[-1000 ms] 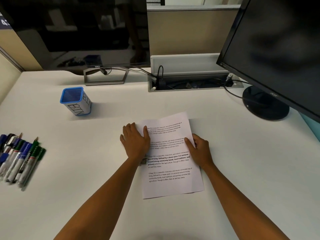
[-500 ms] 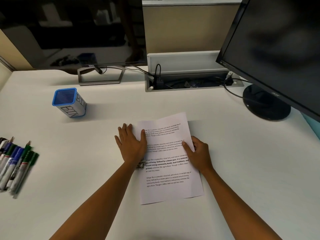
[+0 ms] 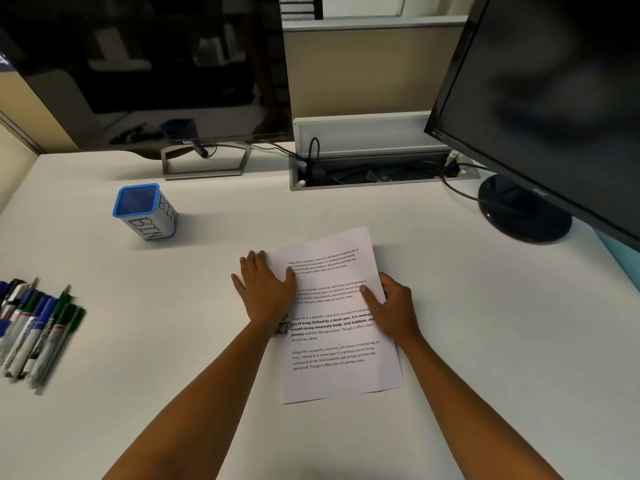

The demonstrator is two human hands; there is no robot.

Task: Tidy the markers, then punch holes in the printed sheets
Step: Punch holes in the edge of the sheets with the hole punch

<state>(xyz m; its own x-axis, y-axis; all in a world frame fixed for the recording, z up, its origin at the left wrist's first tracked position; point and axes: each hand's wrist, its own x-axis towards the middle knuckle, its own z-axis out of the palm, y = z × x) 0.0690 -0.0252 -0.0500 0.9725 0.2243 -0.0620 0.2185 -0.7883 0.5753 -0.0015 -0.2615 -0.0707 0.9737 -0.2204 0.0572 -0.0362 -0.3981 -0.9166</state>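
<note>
We work at a white desk (image 3: pixel 485 341) walled by beige partitions, two dark monitors (image 3: pixel 554 98) at the far edge. The printed sheets (image 3: pixel 339 368) lie near centre. Our left hand (image 3: pixel 265 289) presses flat, grip released, over a metal punch (image 3: pixel 281 325) at the paper's left edge; our right hand (image 3: pixel 391 306) pinches the right edge. Markers (image 3: pixel 38 330) lie far left, near a blue bin (image 3: pixel 145 211).
</note>
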